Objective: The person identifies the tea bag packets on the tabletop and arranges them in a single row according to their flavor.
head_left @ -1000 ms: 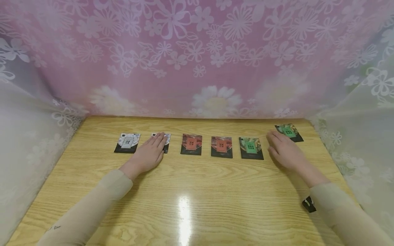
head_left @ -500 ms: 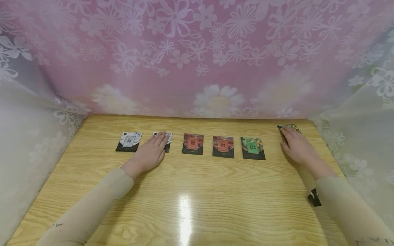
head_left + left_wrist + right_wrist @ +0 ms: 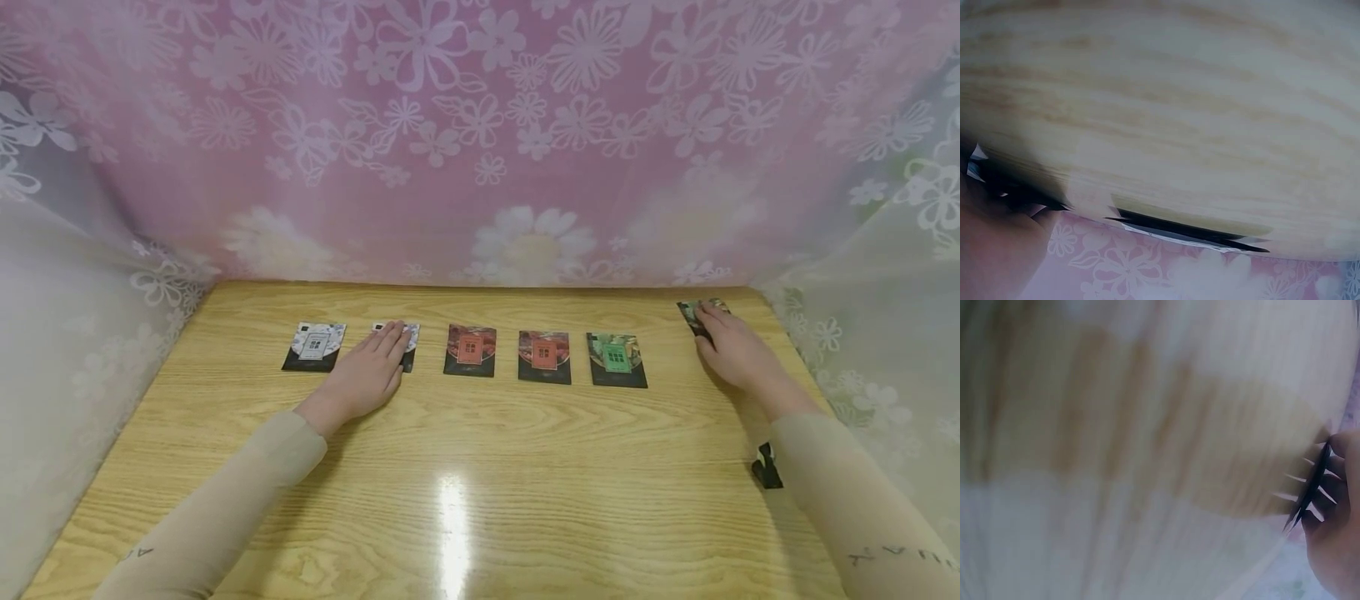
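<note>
My left hand (image 3: pixel 362 371) lies flat, fingers straight, over a white-and-black sachet (image 3: pixel 408 357) that is mostly hidden under it. Left of it lies a second white-and-black sachet (image 3: pixel 314 346). At the far right back, my right hand (image 3: pixel 738 350) has its fingers extended on a green-and-black sachet (image 3: pixel 692 313), covering much of its front. In the right wrist view this sachet (image 3: pixel 1311 487) shows edge-on as a dark strip along the fingers. Two red-and-black sachets (image 3: pixel 469 350) and another green-and-black sachet (image 3: pixel 617 360) lie flat between the hands.
The sachets form a row across the back of the wooden table (image 3: pixel 540 467). A pink floral curtain (image 3: pixel 480 183) hangs behind it, with pale curtains at both sides. Beside the right sleeve shows a small black object (image 3: pixel 767 468), partly covered by the sleeve.
My right hand has moved right and away from me, from beside the far-right green sachet onto it. My left hand has stayed on the white sachet.
</note>
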The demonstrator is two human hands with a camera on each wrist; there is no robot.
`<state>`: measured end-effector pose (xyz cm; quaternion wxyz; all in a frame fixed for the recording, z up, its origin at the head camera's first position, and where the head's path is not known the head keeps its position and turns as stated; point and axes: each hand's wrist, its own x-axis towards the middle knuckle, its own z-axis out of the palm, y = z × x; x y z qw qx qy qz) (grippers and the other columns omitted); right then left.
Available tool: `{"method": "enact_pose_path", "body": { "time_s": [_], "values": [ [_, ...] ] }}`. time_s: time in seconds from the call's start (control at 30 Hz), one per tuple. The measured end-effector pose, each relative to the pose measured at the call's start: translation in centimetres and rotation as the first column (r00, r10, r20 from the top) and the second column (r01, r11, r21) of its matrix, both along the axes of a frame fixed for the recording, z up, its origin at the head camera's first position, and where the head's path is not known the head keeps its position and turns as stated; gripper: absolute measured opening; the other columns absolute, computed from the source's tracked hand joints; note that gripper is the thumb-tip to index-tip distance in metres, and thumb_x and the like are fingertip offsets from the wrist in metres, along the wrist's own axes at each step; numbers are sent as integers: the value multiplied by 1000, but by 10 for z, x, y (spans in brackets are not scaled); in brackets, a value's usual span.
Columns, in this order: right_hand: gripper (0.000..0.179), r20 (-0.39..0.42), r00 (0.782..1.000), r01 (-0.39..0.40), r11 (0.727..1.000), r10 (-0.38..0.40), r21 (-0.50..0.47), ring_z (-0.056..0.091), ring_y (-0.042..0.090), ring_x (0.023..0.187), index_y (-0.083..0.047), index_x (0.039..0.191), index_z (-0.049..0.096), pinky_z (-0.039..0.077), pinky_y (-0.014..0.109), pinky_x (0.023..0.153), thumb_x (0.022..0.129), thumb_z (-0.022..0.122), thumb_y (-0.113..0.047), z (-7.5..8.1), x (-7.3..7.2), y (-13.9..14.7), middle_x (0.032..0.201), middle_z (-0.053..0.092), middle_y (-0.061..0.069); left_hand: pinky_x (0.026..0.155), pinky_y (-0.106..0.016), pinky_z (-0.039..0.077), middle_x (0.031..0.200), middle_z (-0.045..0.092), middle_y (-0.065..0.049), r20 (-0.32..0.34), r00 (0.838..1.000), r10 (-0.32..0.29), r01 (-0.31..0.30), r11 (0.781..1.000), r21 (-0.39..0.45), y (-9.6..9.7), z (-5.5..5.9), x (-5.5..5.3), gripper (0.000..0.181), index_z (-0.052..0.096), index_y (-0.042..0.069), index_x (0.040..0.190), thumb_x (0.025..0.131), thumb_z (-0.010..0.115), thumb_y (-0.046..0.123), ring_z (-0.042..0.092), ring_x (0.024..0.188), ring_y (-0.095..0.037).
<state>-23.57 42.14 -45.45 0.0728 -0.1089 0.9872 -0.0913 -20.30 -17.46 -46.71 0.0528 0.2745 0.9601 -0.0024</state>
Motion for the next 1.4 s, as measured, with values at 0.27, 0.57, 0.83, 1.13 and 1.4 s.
{"method": "enact_pose_path", "body": {
  "time_s": [0.27,0.57,0.83,1.13,1.4],
  "values": [
    [61,19,998,55,996,-53,-70,21,65,151,16,161,26,23,77,122,113,44,-17,2,10,-13,165,20,44,135,-54,25,176,19,-23,-12,1000,-4,3,1000,-5,0,-1,-1,62,21,-3,168,115,32,27,22,164,-40],
    [62,25,998,52,996,-51,-67,22,64,151,17,160,28,22,75,124,111,48,-15,7,25,-41,164,22,44,136,-54,24,176,18,-23,-16,1000,1,-2,1000,-10,-2,-2,-2,63,20,-3,168,115,33,28,21,164,-39],
    [64,28,998,58,995,-56,-77,24,64,150,16,160,30,25,76,124,109,50,-16,5,43,-58,164,23,44,135,-54,26,176,20,-24,-26,1000,-6,6,1000,0,-3,-3,-2,62,23,-4,167,114,35,26,24,164,-41],
    [63,6,998,71,997,-70,-43,29,65,147,18,157,33,27,76,123,107,52,-16,6,58,-70,162,27,45,135,-55,26,176,19,-25,-10,1000,-8,8,1000,-3,-2,0,1,63,23,-4,167,115,37,27,22,164,-41],
    [62,1,996,87,996,-87,-23,31,65,146,17,157,36,30,75,121,107,54,-17,6,66,-72,161,29,44,135,-54,26,176,19,-25,-21,1000,-17,17,1000,-15,-1,-1,1,63,23,-5,167,115,39,27,22,164,-41]
  ]
}}
